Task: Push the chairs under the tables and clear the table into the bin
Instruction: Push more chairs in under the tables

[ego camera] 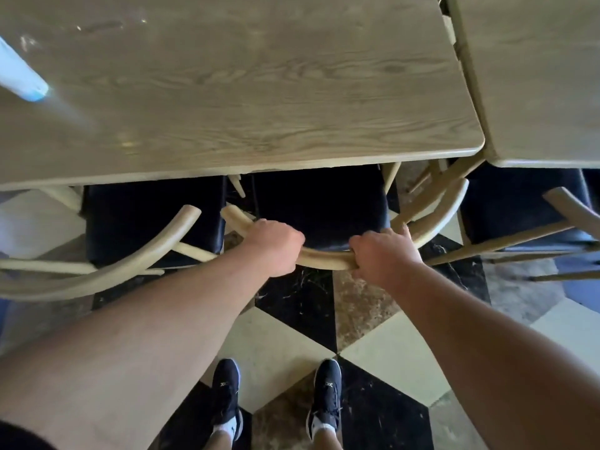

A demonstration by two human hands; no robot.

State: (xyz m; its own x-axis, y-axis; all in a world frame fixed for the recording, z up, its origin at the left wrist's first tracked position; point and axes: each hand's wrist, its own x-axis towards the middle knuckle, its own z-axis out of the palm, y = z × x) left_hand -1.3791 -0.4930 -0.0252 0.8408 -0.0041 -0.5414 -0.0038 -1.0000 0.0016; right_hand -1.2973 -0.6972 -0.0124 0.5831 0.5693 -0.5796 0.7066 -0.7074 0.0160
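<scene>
A pale wooden chair with a curved backrest [321,258] and black seat [319,206] stands in front of me, its seat partly under the wooden table [246,92]. My left hand [274,243] grips the left part of the backrest. My right hand [384,253] grips the right part. A white and blue object [22,76] lies blurred at the table's left edge.
A second chair [152,219] stands to the left, its seat partly under the same table. A third chair [519,203] sits at the neighbouring table [535,76] on the right. The floor has black, cream and brown tiles. My feet in dark shoes [276,397] stand just behind the chair.
</scene>
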